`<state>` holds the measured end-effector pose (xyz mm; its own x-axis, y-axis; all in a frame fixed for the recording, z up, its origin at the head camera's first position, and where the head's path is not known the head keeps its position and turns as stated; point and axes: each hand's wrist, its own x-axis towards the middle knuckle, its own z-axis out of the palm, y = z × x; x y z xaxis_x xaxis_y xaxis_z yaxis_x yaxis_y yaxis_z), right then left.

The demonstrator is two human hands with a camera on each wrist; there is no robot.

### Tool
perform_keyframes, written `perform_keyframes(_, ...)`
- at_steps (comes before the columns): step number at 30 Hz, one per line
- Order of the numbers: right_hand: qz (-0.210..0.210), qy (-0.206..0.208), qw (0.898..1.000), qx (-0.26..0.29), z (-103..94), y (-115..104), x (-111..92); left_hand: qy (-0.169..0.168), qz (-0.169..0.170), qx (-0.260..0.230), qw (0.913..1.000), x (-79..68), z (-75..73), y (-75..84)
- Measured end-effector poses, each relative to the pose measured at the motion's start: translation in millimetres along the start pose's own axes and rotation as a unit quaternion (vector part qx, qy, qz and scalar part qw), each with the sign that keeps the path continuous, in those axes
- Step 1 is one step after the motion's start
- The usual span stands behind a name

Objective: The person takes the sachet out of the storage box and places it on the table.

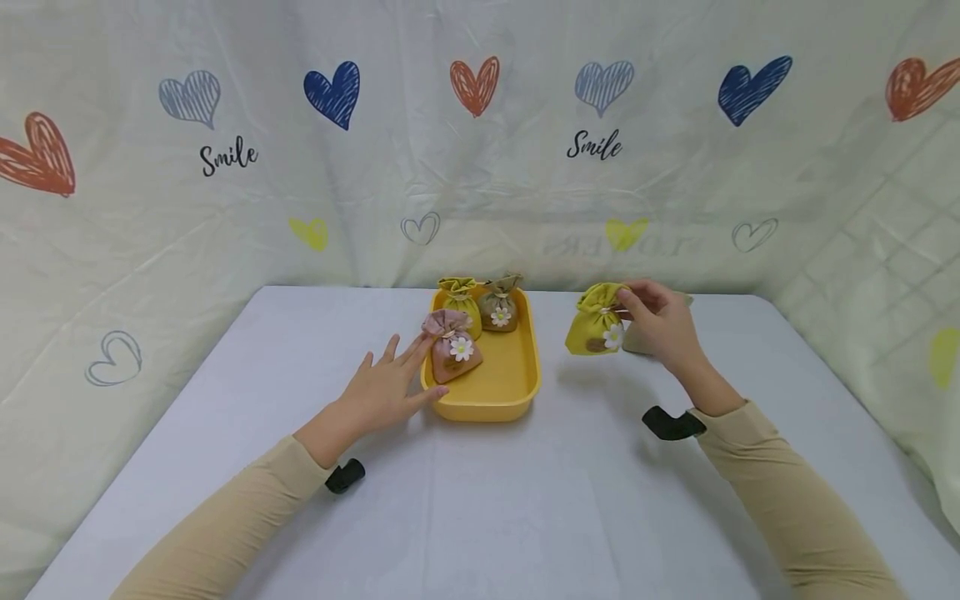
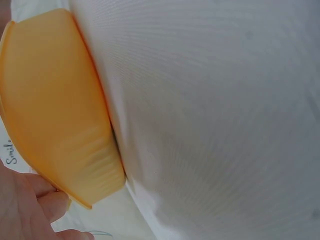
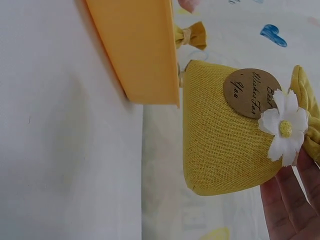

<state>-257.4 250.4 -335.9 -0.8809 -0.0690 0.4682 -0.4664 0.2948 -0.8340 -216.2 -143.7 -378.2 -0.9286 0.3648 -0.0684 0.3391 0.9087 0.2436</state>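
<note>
My right hand (image 1: 666, 327) pinches the gathered neck of a yellow drawstring pouch (image 1: 587, 332), held above the table to the right of the yellow tray (image 1: 504, 367). A white flower and a round brown tag (image 3: 250, 93) decorate its front. With fingers spread, my left hand (image 1: 384, 390) rests at the tray's left rim. Inside the tray, a pink pouch (image 1: 447, 360) leans by the left side, while another yellow pouch (image 1: 470, 305) and an olive pouch (image 1: 497, 313) stand at the far end. The left wrist view catches the tray's outer wall (image 2: 60, 110).
Behind my right hand, a greyish-beige thing (image 1: 638, 340) sits on the table, mostly hidden. A white cloth covers the table (image 1: 480, 508). At its far edge hangs a pale curtain (image 1: 525, 192) printed with hearts and "Smile".
</note>
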Motion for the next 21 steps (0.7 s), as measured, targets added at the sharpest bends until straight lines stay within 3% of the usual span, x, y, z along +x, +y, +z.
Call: perform_keyframes(21, 0.002, 0.062, 0.998, -0.026, -30.0, 18, 0, 0.007, 0.006, -0.002, 1.0, -1.1, 0.6, -0.3)
